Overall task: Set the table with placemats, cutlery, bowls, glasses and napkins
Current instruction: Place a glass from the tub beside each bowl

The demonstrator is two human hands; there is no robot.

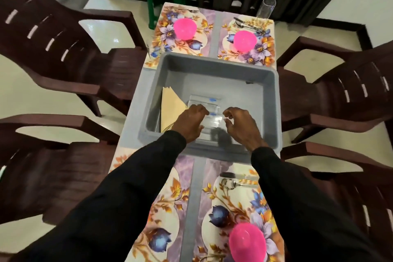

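Both hands down in the grey tub (212, 70), at the clear glasses (204, 105).
Risk, as we judged it: the glasses lay close together, smooth and hard to see; a hasty lift could knock them together or against the tub wall. Left hand (190, 122) curled at their left edge, grip we could not tell; right hand (241, 126) loosely curled just beside their right edge, holding nothing.

Hands (190, 122) (240, 125) over glasses (204, 103) in tub (212, 64)
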